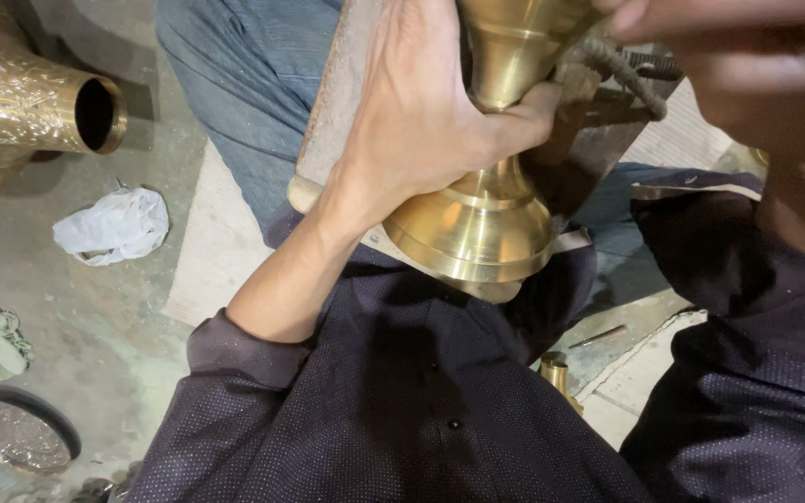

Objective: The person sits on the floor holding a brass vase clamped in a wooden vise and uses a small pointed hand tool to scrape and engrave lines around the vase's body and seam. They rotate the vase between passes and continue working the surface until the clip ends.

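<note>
The left hand (421, 112) is wrapped tight around the narrow waist of a polished, flared golden brass vessel (482, 224), thumb and fingers closed on the neck where it pinches in above the wide stepped foot. The vessel sits at the centre of the view, tilted, its foot pointing toward six o'clock and resting against a worn, rust-brown wooden board (337, 93) laid across the person's lap. The right hand (738, 47) enters at one o'clock, blurred and close to the camera; its fingers lie over a twisted, dark fibre cord (621, 70) just beside the vessel's upper body, though whether they pinch the cord I cannot tell. Dark dotted shirt sleeves fill the lower view from five to seven o'clock. At ten o'clock, well apart from the hands, stands an embossed brass pot with an open round spout (39, 107). A crumpled white cloth (114, 224) lies on the grey concrete floor (123, 335) at nine o'clock, and a round, patterned metal lid (16, 433) at eight o'clock.
</note>
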Action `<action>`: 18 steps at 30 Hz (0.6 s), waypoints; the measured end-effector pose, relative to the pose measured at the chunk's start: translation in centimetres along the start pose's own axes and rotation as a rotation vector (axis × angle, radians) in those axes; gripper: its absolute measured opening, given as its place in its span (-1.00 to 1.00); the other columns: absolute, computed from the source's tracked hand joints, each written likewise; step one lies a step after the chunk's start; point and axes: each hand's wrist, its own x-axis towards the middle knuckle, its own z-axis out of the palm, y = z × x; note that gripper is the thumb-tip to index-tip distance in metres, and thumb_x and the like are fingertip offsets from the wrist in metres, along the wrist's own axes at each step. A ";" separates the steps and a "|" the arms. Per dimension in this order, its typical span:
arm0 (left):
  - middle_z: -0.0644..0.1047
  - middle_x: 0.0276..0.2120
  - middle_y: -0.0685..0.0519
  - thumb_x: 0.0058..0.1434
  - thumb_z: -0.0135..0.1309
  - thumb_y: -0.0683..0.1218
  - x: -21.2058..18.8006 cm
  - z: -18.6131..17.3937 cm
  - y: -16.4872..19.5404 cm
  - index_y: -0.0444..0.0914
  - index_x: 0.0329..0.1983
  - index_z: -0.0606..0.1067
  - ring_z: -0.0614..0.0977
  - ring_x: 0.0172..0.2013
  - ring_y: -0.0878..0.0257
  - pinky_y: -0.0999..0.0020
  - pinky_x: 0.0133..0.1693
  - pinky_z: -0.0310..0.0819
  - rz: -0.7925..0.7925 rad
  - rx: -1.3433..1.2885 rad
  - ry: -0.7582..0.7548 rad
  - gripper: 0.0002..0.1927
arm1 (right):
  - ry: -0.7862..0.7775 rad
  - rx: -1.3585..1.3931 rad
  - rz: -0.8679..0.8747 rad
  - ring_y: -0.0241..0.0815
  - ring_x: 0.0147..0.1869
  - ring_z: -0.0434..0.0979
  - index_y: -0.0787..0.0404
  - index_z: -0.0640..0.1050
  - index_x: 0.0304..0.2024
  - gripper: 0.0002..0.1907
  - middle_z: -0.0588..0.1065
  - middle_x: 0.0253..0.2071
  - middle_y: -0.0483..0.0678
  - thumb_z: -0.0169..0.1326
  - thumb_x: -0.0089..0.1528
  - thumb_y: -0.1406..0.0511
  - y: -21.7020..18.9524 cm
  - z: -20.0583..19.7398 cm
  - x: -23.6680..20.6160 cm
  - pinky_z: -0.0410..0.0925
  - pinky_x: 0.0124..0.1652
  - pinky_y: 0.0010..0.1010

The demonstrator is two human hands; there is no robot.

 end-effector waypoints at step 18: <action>0.48 0.10 -0.21 0.07 0.39 -0.05 0.5 -0.7 1.0 -0.42 0.38 -0.02 0.57 0.13 -0.11 0.09 0.25 0.44 -0.215 -0.215 -0.027 0.01 | 0.448 0.135 0.064 0.11 0.02 0.62 0.40 0.50 -0.09 -0.92 0.53 -0.07 0.20 0.12 0.50 0.58 -1.6 2.5 0.3 0.51 0.05 -0.23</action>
